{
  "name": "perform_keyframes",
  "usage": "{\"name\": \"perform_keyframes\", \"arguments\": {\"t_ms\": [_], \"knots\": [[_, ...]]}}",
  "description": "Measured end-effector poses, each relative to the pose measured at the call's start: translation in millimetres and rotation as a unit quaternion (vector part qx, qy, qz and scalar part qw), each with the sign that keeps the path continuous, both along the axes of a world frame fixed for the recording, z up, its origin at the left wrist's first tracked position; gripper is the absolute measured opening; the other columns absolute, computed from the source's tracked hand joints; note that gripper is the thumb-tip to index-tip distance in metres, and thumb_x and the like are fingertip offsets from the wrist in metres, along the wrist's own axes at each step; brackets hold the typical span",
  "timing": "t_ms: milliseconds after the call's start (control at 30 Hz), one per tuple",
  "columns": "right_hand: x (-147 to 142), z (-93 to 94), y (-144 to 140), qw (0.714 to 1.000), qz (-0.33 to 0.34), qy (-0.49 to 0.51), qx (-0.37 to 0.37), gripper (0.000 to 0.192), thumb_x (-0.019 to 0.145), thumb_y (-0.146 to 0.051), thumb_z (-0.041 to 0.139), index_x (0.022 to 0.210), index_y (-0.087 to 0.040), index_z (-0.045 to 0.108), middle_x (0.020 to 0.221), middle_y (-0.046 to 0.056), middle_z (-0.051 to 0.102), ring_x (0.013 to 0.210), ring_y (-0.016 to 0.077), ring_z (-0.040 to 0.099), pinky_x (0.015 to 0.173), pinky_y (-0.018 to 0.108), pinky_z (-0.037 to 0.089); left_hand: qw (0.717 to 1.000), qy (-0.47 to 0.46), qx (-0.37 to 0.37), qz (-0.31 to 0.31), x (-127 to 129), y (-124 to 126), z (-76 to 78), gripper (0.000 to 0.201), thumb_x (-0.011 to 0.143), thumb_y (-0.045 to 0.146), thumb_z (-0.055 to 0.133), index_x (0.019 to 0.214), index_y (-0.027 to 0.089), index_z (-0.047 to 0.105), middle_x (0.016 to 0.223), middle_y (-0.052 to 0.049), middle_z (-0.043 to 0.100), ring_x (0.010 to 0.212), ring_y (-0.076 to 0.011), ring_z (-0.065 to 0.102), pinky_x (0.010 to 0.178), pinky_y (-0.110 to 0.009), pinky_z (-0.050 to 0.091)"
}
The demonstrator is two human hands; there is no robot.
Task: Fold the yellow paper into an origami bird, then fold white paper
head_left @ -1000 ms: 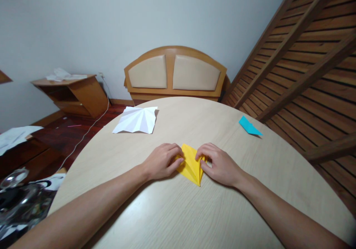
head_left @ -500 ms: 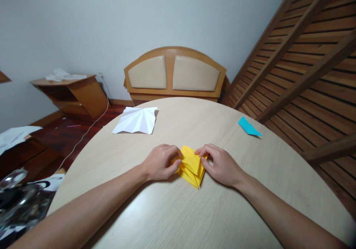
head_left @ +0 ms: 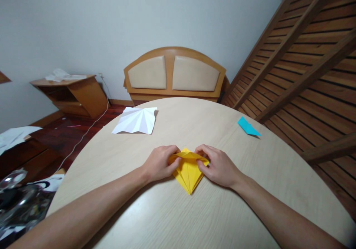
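A yellow folded sheet of paper (head_left: 189,174) lies on the pale round table (head_left: 178,219), one pointed corner facing me and its upper layer raised along the far side. My left hand (head_left: 161,161) pinches its left edge between thumb and fingers. On the opposite edge, my right hand (head_left: 217,165) grips the paper the same way, thumb on the near side. Parts of the fingertips are hidden behind the raised layer. Creases run down the middle of the yellow paper.
A white sheet with fan-like creases (head_left: 136,121) rests at the table's far left. Toward the right edge lies a small folded blue paper (head_left: 248,126). Beyond the table stand a headboard (head_left: 169,91) and a wooden slatted panel (head_left: 306,56).
The upper flap of the yellow paper has been lifted back from the near side, uncovering a creased diamond. The near point has shifted slightly left and toward me; both hands still hold the edges.
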State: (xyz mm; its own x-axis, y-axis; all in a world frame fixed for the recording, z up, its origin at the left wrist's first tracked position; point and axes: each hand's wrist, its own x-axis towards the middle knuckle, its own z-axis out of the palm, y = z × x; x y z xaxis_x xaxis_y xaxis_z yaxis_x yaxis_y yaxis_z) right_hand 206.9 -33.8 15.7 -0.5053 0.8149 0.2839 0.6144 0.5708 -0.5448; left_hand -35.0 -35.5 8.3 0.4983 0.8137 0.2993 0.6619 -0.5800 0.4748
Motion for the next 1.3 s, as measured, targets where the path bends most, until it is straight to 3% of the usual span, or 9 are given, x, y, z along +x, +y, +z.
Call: {"name": "perform_keyframes", "arguments": {"t_ms": [200, 433, 633, 800, 1000, 1300], "knots": [[-9, -3.1, 1, 0.999, -0.037, -0.033, -0.023, 0.016, 0.089, -0.017, 0.055, 0.096, -0.024, 0.067, 0.091, 0.004, 0.071, 0.087, 0.0225, 0.066, 0.076, 0.033, 0.049, 0.997, -0.035, -0.030, 0.055, 6, -5, 0.2, 0.005, 0.086, 0.022, 0.054, 0.088, 0.021, 0.059, 0.082, -0.003, 0.070, 0.071, -0.0182, 0.064, 0.065, -0.029, 0.045], [-16, -1.0, -4, 0.995, -0.089, -0.010, -0.048, 0.011, 0.094, -0.026, 0.051, 0.090, -0.023, 0.061, 0.085, 0.004, 0.072, 0.075, 0.0213, 0.067, 0.063, 0.029, 0.045, 0.985, -0.103, -0.066, 0.120, 8, -3, -3.6, 0.010, 0.083, 0.020, 0.055, 0.090, 0.022, 0.049, 0.071, 0.002, 0.061, 0.059, -0.0146, 0.054, 0.055, -0.026, 0.035], [-18, -1.2, -4, 0.994, -0.102, -0.004, -0.051, 0.012, 0.097, -0.029, 0.047, 0.091, -0.023, 0.056, 0.084, 0.004, 0.071, 0.072, 0.0210, 0.066, 0.061, 0.029, 0.043, 0.978, -0.157, -0.090, 0.105, 8, -2, -4.9, 0.009, 0.084, 0.018, 0.055, 0.085, 0.022, 0.047, 0.069, 0.002, 0.062, 0.056, -0.0130, 0.054, 0.053, -0.025, 0.036], [-19, -2.0, -6, 0.994, -0.102, -0.028, -0.035, 0.016, 0.098, -0.031, 0.046, 0.085, -0.024, 0.052, 0.080, 0.003, 0.067, 0.072, 0.0208, 0.064, 0.062, 0.030, 0.042, 0.977, -0.188, -0.074, 0.070, 9, -3, -4.9, 0.011, 0.082, 0.015, 0.056, 0.082, 0.021, 0.046, 0.085, -0.001, 0.069, 0.066, -0.0136, 0.060, 0.059, -0.026, 0.044], [-23, -0.5, -13, 0.996, -0.068, -0.037, -0.032, 0.018, 0.099, -0.031, 0.046, 0.084, -0.024, 0.051, 0.082, 0.003, 0.065, 0.077, 0.0214, 0.064, 0.067, 0.031, 0.042, 0.975, -0.199, -0.044, 0.087, 10, -4, -1.5, 0.016, 0.090, 0.025, 0.057, 0.078, 0.020, 0.048, 0.080, -0.002, 0.067, 0.062, -0.0122, 0.056, 0.056, -0.025, 0.043], [-25, -1.8, -11, 0.996, -0.078, -0.029, -0.042, 0.023, 0.101, -0.032, 0.043, 0.081, -0.023, 0.050, 0.077, 0.000, 0.062, 0.072, 0.0184, 0.061, 0.065, 0.029, 0.038, 0.981, -0.190, -0.026, -0.015, 10, -9, 4.2, 0.008, 0.092, 0.025, 0.056, 0.093, 0.018, 0.060, 0.088, -0.004, 0.066, 0.075, -0.0144, 0.060, 0.058, -0.022, 0.044]]}}
